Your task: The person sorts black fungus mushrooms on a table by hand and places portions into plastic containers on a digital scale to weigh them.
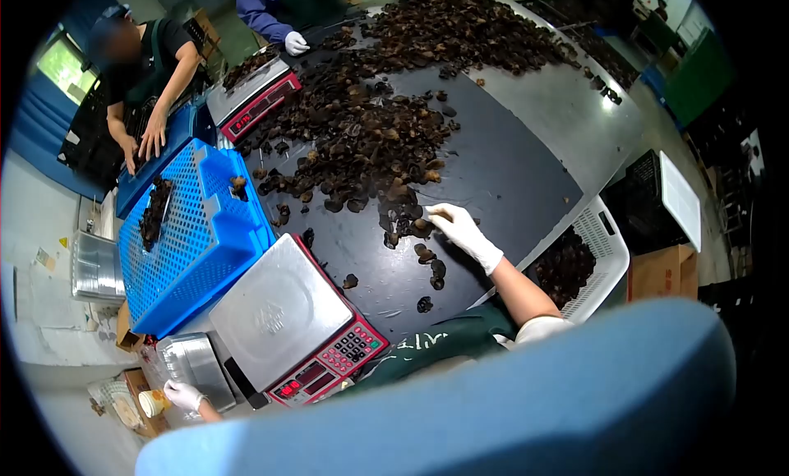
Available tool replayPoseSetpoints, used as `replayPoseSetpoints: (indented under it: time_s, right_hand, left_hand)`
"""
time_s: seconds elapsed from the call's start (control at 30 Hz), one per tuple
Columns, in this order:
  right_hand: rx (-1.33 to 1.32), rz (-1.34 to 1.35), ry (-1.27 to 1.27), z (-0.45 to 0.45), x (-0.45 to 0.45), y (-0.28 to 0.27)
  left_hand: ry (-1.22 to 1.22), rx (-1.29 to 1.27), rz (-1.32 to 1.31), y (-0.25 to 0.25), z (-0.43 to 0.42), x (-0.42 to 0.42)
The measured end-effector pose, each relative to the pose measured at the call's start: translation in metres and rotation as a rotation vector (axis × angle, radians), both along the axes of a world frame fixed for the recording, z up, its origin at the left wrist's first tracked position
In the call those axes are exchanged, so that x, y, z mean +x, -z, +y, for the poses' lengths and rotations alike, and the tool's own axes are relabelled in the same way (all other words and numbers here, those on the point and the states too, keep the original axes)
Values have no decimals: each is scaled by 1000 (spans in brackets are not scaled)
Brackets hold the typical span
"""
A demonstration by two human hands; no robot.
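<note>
My right hand (464,232), in a white glove, reaches over the black table mat. Its fingers are stretched out and slightly apart at the edge of a heap of dark brown dried mushroom pieces (362,139), touching or just above them. A few loose pieces (437,271) lie below that hand. At the lower left, my gloved left hand (185,395) has its fingers closed at the edge of a clear plastic box (197,363). Between the hands stands a red digital scale (283,312) with a bare steel plate and lit digits.
A blue perforated crate (185,266) with a small pile on it stands left of the scale. Across the table are a second scale (261,105) and two co-workers. A white basket (610,254) of dark pieces is at the right. My blue cap brim (460,394) covers the bottom.
</note>
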State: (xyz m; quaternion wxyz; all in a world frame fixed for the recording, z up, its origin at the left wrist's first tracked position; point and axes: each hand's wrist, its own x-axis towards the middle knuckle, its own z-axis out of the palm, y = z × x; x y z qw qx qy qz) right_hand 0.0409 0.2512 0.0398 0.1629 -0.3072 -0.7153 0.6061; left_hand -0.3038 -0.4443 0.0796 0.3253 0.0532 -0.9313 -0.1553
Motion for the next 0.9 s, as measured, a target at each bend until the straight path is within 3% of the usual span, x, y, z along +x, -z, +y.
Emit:
replayPoseSetpoints:
  time_s: [0.03, 0.07, 0.1, 0.17, 0.23, 0.33, 0.4, 0.43, 0.57, 0.63, 0.7, 0.77, 0.83, 0.9]
  right_hand:
    - [-32, 48, -29, 0, -8, 3]
    - [175, -59, -43, 0, -18, 7]
    - [552, 37, -72, -2, -26, 15]
    - [821, -67, -285, -4, -40, 17]
    - [1064, -161, -300, -17, -49, 30]
    - [1204, -282, -302, -19, -54, 39]
    - [1042, -56, -182, -14, -46, 38]
    - [871, -72, -234, -7, -37, 20]
    - [-87, 38, -186, 30, 35, -29]
    - [-720, 593, -182, 59, 86, 1]
    - [-983, 1060, -438, 67, 116, -7]
    - [-1018, 1149, -430, 73, 127, 5]
    - [-1037, 985, -148, 64, 125, 6]
    - [-862, 819, -128, 53, 119, 3]
  left_hand:
    - [44, -19, 116, -7, 26, 16]
    - [126, -15, 209, -15, 55, 33]
    - [227, -6, 268, -22, 86, 53]
    - [466, 5, 288, -34, 144, 97]
    - [739, -26, 179, -52, 200, 145]
    - [882, -172, -66, -21, 203, 173]
    - [885, -187, -232, -33, 213, 196]
    - [887, -193, -239, -39, 224, 206]
    - [867, 209, -173, -38, 266, 228]
    - [974, 274, -140, -35, 312, 231]
    - [1098, 339, -158, -28, 372, 232]
    - [1215, 319, -246, -20, 440, 231]
    - [1354, 201, -310, 5, 496, 223]
    - [1346, 102, -401, 36, 541, 212]
